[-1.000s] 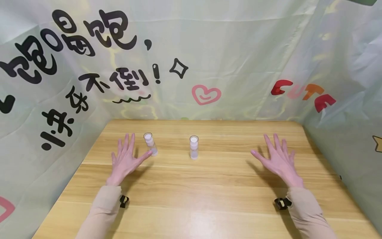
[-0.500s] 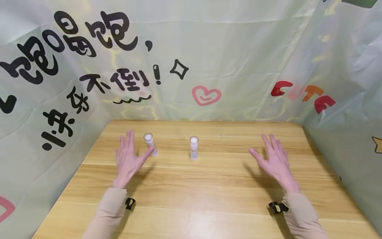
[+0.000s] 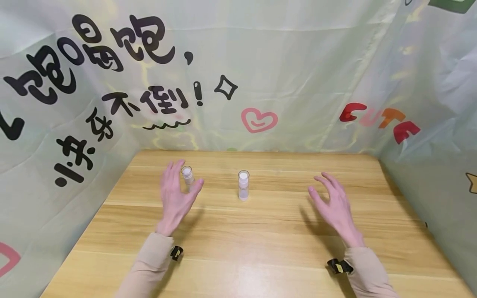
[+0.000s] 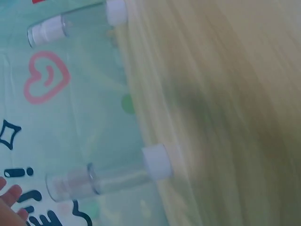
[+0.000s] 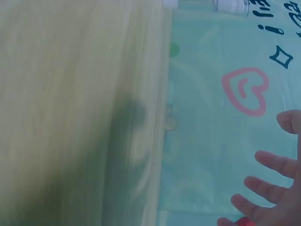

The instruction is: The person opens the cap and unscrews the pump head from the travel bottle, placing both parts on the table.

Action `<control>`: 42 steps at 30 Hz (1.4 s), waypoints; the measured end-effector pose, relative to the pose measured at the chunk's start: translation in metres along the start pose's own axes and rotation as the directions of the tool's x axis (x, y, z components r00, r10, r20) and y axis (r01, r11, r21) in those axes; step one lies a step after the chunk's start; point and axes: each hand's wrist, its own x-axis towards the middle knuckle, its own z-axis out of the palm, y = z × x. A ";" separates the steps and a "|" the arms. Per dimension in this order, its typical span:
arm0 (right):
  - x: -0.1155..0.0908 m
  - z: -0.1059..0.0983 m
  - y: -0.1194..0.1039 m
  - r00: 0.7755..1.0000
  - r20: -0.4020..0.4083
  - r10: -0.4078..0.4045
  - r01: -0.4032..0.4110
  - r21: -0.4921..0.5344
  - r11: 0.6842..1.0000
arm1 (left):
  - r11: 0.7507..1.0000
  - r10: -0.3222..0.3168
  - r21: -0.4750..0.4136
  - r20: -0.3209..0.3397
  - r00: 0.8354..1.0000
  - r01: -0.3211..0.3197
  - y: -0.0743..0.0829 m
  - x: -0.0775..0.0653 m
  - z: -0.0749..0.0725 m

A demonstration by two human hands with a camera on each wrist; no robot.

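Two slim clear bottles with white tops stand upright on the wooden table. My left hand (image 3: 175,203) reaches beside the left bottle (image 3: 188,176), its fingers apart and its thumb in front of the bottle's lower part. In the left wrist view a gap shows between the fingertips (image 4: 10,195) and that bottle (image 4: 117,181). The other bottle (image 3: 243,186) stands near the table's middle, with neither hand on it. My right hand (image 3: 335,209) hovers over the right side, holding nothing, its fingers spread and slightly bent.
The wooden table (image 3: 261,240) meets a printed cloth backdrop (image 3: 298,74) at its far edge, and cloth also hangs at both sides. Black wrist cameras sit at the left sleeve (image 3: 149,258) and the right sleeve (image 3: 367,265).
My left hand has moved right, up to the left bottle. My right hand has come a little inward, and its fingers have bent. Both bottles stay in place.
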 end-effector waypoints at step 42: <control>-0.025 0.051 -0.036 0.942 0.063 -0.331 0.321 0.129 0.938 | 0.693 -0.052 -0.424 0.778 0.626 0.583 0.034 -0.012 0.115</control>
